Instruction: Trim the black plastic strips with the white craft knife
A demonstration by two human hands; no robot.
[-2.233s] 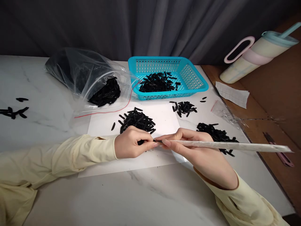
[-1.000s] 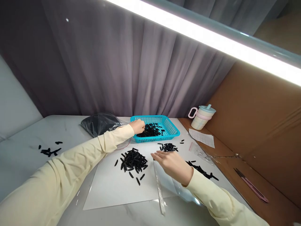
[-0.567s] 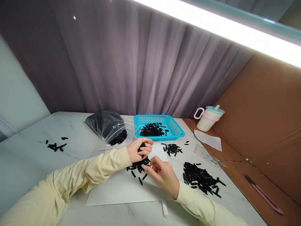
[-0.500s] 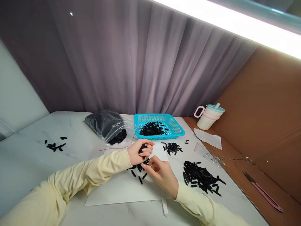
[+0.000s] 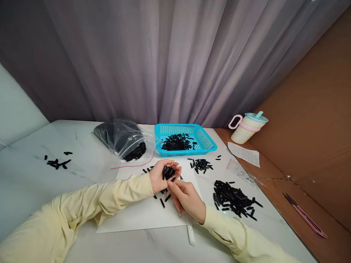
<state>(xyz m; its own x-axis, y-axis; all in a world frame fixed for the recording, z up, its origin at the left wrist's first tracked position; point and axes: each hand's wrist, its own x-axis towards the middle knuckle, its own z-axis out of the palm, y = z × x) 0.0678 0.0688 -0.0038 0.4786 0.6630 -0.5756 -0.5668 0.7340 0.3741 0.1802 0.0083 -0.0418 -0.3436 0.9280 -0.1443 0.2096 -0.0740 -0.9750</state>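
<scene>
Black pieces (image 5: 168, 171), small and slender, lie bunched in the cupped left hand (image 5: 161, 176) just left of the frame's centre, above the white sheet (image 5: 137, 215).

Largest in view is the grey curtain (image 5: 164, 62), which fills the upper frame, with a brown cardboard wall (image 5: 315, 120) at the right. Below them the marble table (image 5: 41, 182) spreads across the lower half. The white sheet lies on it in the lower centre, and both cream sleeves reach in from the bottom corners. A clear plastic bag (image 5: 120, 137) with dark contents sits left of centre, touching the turquoise basket (image 5: 205, 140), which holds more black pieces. A pale tumbler (image 5: 248, 126) with a pink handle stands at the right, with a paper slip (image 5: 244, 153) just below it. A large black heap (image 5: 233, 199) lies right of the hands, a smaller one (image 5: 201, 165) just below the basket, and a few strays (image 5: 56, 162) at the far left. Pink scissors (image 5: 305, 219) lie on the brown surface at the lower right.

The left hand is curled, palm up, around its bunch. The right hand (image 5: 186, 195) sits just below it, its fingertips (image 5: 170, 182) pinched narrow at the bunch's lower edge; whether they grip a piece cannot be told. A pale strip (image 5: 189, 233) pokes out under the right wrist.
</scene>
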